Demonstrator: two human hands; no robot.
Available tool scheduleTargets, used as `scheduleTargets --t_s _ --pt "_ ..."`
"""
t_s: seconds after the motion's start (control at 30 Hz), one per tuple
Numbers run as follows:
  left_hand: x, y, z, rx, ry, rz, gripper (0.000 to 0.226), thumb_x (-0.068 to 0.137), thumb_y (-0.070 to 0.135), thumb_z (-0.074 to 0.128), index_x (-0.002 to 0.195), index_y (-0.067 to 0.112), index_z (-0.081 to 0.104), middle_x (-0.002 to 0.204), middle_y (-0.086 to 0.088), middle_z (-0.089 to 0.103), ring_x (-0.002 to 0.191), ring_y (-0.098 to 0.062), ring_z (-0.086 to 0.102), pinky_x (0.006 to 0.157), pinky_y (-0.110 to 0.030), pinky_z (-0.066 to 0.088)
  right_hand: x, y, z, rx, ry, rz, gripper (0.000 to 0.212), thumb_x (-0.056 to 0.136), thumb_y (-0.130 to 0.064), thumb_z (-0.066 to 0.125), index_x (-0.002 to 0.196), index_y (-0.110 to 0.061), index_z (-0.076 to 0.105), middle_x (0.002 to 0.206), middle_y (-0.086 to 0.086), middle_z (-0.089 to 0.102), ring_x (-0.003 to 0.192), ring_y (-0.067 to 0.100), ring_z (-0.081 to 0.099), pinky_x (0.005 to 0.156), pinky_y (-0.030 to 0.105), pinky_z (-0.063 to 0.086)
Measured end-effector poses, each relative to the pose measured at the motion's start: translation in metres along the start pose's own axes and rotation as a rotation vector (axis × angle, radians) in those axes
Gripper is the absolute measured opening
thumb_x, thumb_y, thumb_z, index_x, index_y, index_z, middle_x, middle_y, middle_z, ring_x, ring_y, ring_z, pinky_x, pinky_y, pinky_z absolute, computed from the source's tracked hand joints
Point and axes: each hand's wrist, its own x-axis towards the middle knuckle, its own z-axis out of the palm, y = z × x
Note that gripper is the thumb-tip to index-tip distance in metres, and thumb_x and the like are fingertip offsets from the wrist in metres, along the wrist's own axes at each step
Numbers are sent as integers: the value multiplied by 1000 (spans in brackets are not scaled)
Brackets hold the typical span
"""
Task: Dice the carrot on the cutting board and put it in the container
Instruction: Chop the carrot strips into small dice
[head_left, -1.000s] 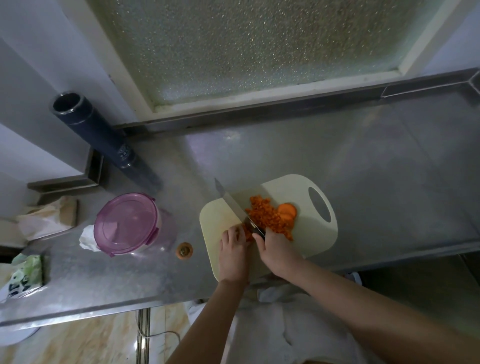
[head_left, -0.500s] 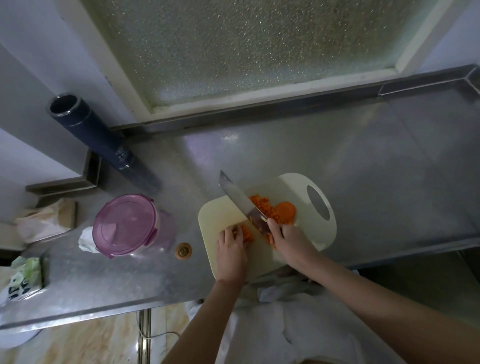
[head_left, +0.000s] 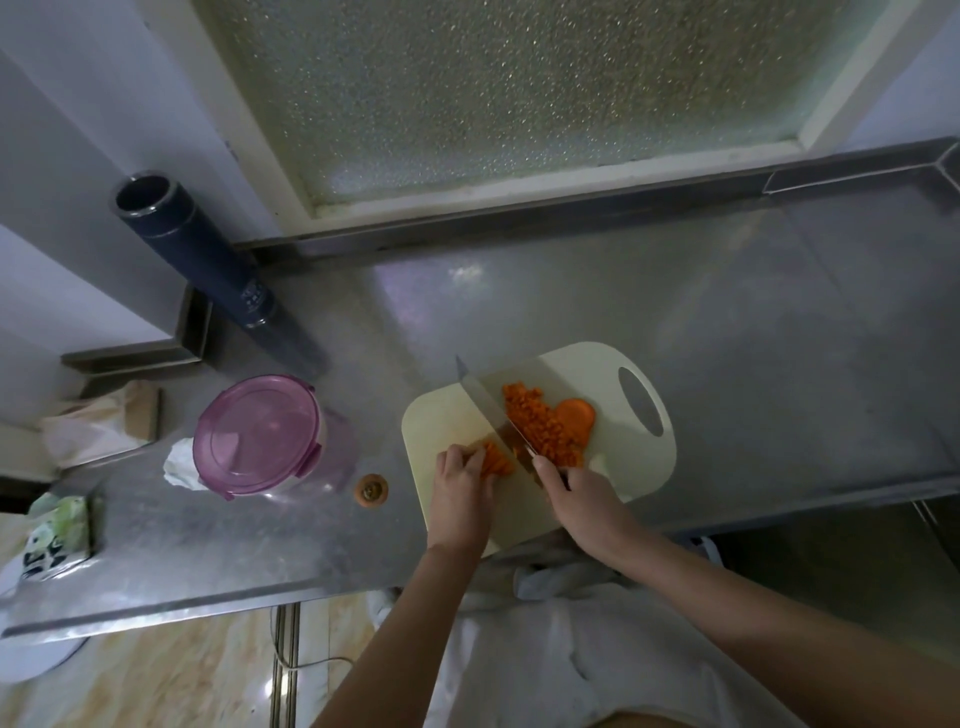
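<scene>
A cream cutting board (head_left: 447, 415) lies on the steel counter. On it sits a heap of diced carrot (head_left: 540, 428) with carrot slices (head_left: 579, 415) at its right edge. My left hand (head_left: 460, 496) holds a small bunch of carrot strips (head_left: 496, 460) down with curled fingertips. My right hand (head_left: 584, 501) grips the handle of a knife (head_left: 485, 402); its blade lies on the board between the strips and the heap, point to the far left. The round container (head_left: 257, 434) with a pink lid stands left of the board, closed.
A carrot end (head_left: 371, 488) lies on the counter between container and board. A dark cylinder (head_left: 192, 254) leans at the back left. A crumpled tissue (head_left: 179, 465), a brown paper bag (head_left: 98, 428) and a green packet (head_left: 54, 535) sit at the left. The counter's front edge runs just below my wrists.
The knife blade came down from a raised tilt and now lies low on the board beside the strips. My left hand stayed on the carrot strips.
</scene>
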Motion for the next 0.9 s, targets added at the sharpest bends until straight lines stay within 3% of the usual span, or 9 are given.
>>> scheduleTargets --t_s 0.27,0.4,0.5,0.6,0.7,0.8,0.9 --pt "0 1 -1 84 -20 22 32 86 0 53 117 1 61 103 -15 54 99 -31 47 88 -41 46 -5 -2 6 -116 -2 0 57 99 -46 30 53 -14 43 55 1 46 63 23 49 61 28 32" --pt "1 0 2 97 37 32 23 71 -6 63 92 1 69 85 -13 57 79 -32 54 67 -39 53 -4 -4 8 -168 -7 5 57 99 -46 27 56 -13 44 59 3 48 68 25 52 61 27 31" --pt "2 2 1 123 58 72 18 65 -7 64 79 3 69 75 -10 55 69 -29 54 56 -33 51 -1 -6 7 -228 -18 38 58 100 -45 25 64 -8 52 72 14 60 79 31 59 63 28 35" --pt "3 1 1 141 61 89 18 64 -7 63 77 3 69 73 -9 55 67 -28 53 55 -34 49 1 -6 5 -281 -86 15 47 101 -42 22 62 -22 40 62 6 48 70 27 57 57 28 36" --pt "6 -1 1 150 46 100 16 63 -6 62 73 4 68 71 -8 54 65 -27 52 53 -32 48 3 -2 10 -261 -111 5 54 101 -42 23 80 -6 57 74 15 58 67 27 54 58 30 40" --pt "8 -3 3 131 13 99 17 59 -11 71 67 3 65 70 -9 53 66 -28 52 52 -32 48 6 1 19 -244 -63 11 60 98 -50 25 59 -10 45 62 10 52 63 24 51 56 28 33" --pt "9 -6 4 133 -1 89 15 62 -10 71 68 3 67 71 -10 54 67 -28 52 51 -35 49 7 4 24 -263 -36 -24 58 97 -49 28 60 -8 46 59 8 51 59 26 52 52 28 31"
